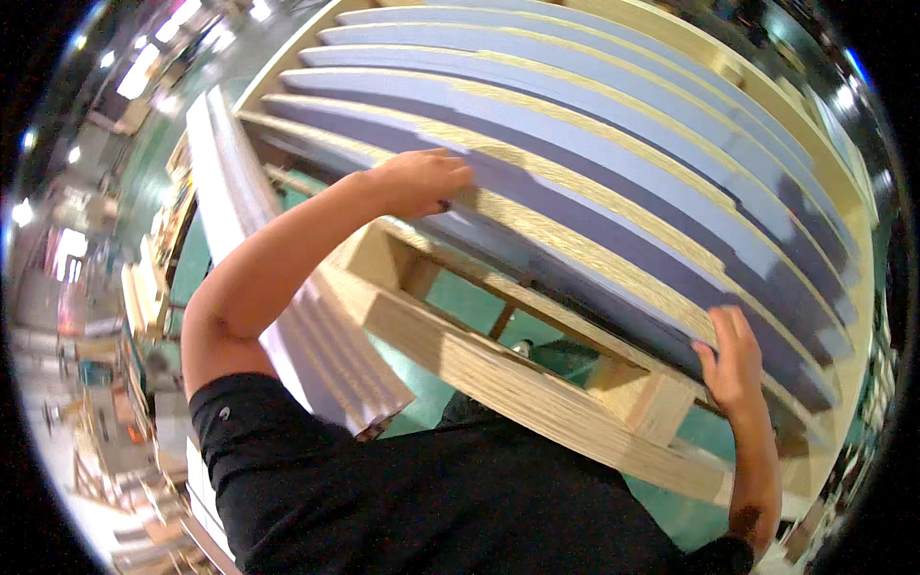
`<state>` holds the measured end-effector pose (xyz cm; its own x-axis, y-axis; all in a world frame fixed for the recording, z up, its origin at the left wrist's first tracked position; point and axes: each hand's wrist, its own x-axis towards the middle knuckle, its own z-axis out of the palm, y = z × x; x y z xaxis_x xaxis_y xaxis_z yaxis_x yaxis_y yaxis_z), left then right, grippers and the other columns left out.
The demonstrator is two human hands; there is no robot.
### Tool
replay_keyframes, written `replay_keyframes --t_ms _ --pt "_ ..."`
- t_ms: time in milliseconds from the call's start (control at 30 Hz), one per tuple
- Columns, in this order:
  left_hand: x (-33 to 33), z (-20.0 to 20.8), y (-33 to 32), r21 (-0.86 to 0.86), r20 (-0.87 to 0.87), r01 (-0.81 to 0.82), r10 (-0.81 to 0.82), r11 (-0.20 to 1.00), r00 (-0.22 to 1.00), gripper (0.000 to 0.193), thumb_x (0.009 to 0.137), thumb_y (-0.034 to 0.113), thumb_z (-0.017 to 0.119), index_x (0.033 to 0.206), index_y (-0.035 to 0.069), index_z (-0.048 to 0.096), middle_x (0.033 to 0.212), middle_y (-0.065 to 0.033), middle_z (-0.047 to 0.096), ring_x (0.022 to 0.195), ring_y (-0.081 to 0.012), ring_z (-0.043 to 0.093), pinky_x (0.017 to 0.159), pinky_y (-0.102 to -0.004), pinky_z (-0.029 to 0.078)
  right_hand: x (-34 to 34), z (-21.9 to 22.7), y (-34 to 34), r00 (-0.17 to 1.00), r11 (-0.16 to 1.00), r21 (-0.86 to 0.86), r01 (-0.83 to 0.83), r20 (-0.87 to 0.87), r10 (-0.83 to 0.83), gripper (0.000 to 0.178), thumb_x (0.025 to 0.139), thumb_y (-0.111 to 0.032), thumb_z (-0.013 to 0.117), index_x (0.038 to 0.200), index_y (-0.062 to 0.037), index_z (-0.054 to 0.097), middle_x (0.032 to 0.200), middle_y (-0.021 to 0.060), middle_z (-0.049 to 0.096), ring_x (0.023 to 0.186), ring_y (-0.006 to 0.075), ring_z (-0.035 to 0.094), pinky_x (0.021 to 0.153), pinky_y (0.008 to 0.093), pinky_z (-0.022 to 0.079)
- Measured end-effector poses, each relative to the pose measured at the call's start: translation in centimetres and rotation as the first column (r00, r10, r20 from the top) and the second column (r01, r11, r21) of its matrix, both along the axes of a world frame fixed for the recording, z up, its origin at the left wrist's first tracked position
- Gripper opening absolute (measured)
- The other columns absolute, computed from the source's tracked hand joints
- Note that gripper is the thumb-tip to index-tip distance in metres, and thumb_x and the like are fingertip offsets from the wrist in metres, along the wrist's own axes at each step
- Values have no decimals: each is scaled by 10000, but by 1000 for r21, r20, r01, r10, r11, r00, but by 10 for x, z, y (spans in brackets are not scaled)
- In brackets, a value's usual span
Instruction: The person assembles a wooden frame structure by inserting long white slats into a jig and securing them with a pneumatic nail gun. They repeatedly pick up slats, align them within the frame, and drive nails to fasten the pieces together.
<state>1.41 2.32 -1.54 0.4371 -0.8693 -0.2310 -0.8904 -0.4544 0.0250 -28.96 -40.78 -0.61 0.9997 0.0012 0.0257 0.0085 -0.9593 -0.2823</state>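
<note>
Several long panels with grey-blue faces and pale, rough chipboard edges stand on edge in a row inside a wooden frame. Both hands are at the nearest panel (585, 254). My left hand (417, 182) reaches across and closes over its upper edge, left of the middle; its fingertips are partly hidden. Toward the right end, my right hand (735, 364) grips the same edge, with the thumb on the near side and the fingers over the top. The panel's lower part is in shadow.
In front of my body runs a thick plywood rail (498, 374) with wooden blocks and openings behind it. A stack of white-faced boards (350, 355) lies close at my left. The frame's side wall (858, 230) borders the panels at right. Green floor shows below.
</note>
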Motion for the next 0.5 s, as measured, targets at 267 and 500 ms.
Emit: replay_keyframes --t_ms 267,500 --pt "7 46 -19 54 51 -51 48 997 998 400 775 35 676 1158 81 572 1099 -132 617 1113 -367 585 945 -477 502 8 17 -22 984 998 -51 -28 175 37 472 769 -72 772 1182 9 557 1155 228 601 1061 449 600 853 474 509" --pt "53 92 -60 -91 201 -52 69 995 977 457 760 88 774 1167 63 569 1120 -151 632 1127 -395 575 951 -517 466 56 36 -61 984 999 -50 1 181 8 465 806 -83 746 1212 40 555 1200 265 605 1125 452 591 943 455 487"
